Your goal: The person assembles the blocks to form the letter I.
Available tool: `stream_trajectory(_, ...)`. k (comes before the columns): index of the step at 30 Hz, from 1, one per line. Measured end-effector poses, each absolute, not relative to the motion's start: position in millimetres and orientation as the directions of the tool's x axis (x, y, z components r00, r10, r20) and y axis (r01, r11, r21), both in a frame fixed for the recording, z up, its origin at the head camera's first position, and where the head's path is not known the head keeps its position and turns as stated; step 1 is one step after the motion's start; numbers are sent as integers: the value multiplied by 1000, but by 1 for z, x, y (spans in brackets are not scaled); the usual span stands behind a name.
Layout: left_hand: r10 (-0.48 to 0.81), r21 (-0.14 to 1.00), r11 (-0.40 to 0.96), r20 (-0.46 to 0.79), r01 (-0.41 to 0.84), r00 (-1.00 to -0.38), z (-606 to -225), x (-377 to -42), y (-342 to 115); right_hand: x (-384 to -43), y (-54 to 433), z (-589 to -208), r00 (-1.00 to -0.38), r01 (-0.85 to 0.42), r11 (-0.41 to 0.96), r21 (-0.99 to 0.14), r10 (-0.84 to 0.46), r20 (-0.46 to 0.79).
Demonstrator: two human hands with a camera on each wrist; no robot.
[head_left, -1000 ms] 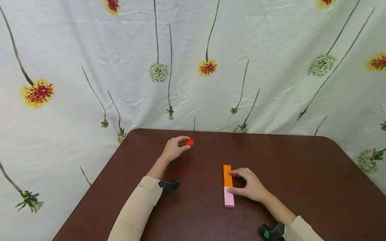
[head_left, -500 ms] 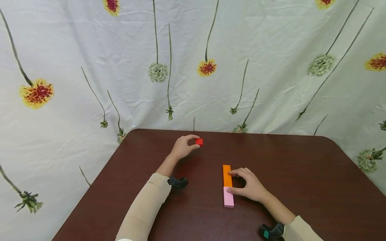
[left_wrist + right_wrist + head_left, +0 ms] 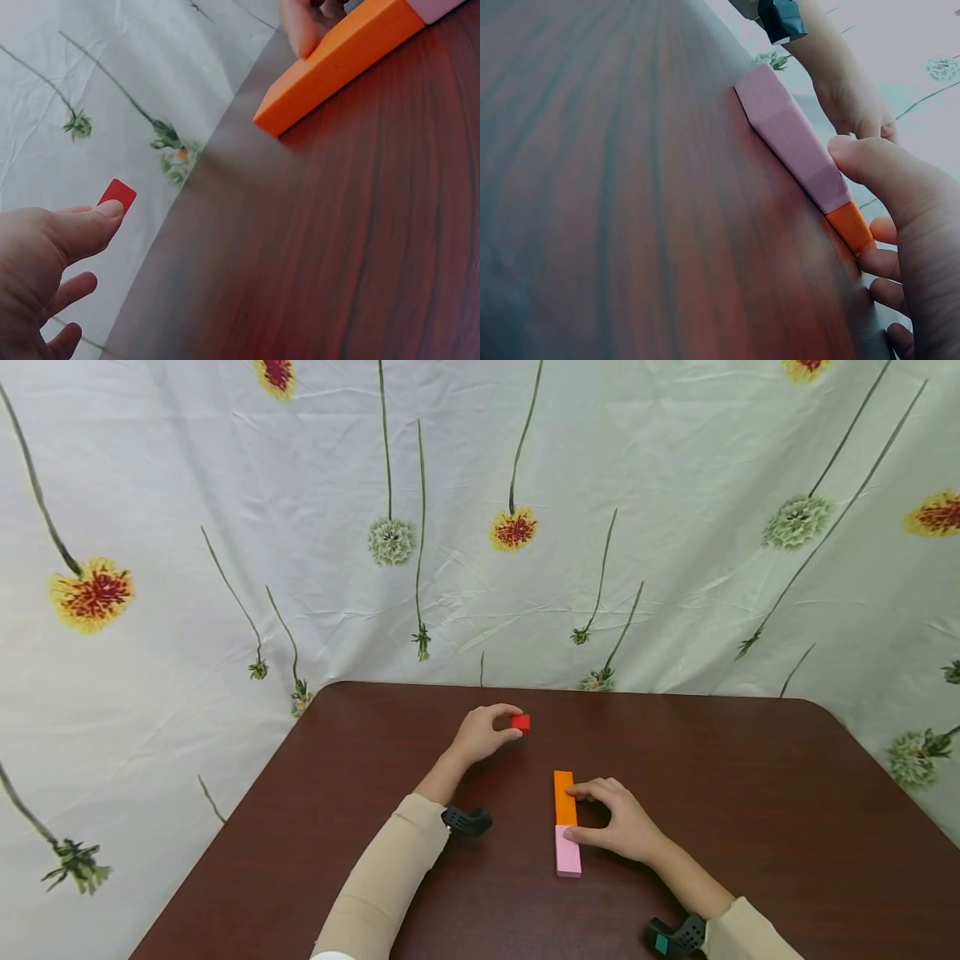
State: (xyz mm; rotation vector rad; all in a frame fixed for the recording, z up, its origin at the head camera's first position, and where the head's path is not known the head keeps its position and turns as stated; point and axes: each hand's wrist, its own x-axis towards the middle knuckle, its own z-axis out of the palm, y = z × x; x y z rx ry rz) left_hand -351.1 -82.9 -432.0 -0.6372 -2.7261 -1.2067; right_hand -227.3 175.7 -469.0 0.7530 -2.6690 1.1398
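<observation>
Between thumb and forefinger, my left hand (image 3: 480, 735) pinches a small red block (image 3: 521, 723) toward the far side of the table; the left wrist view shows the red block (image 3: 121, 193) by the thumb tip, its other fingers loosely bent. An orange block (image 3: 564, 800) and a pink block (image 3: 567, 856) lie end to end in a line running away from me. My right hand (image 3: 626, 827) is at their right side, thumb touching the pink block and fingertips touching the orange one. In the right wrist view the pink block (image 3: 791, 135) lies flat on the tabletop.
The dark brown wooden table (image 3: 712, 760) has rounded far corners. Behind it hangs a pale cloth (image 3: 322, 485) printed with flowers. A black wrist strap (image 3: 467, 821) sits on the left arm and another strap (image 3: 677, 937) on the right.
My left hand has moved to the right with the red block, ending beyond and to the left of the orange block. The right hand and the two long blocks have stayed put.
</observation>
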Motion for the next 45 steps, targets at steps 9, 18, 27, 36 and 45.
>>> stream_trajectory(9,367,685,604,217,408,-905,-438,-349,-64,-228,175,-470,-858,-511,582,-633,-395,329)
stream_trajectory(18,401,670,605,210,430,-892,-441,-347,-51,-230,175,-470,-861,-506,588,-631,-390,327)
stream_trajectory(27,436,672,585,211,454,-875,-443,-344,-39,-231,173,-467,-866,-497,587,-639,-382,323)
stream_trajectory(36,447,671,591,190,448,-874,-450,-341,-31,-233,173,-468,-871,-488,595,-639,-382,310)
stream_trajectory(45,441,656,608,190,448,-877,-458,-339,-26,-234,173,-469,-865,-499,586,-638,-382,326)
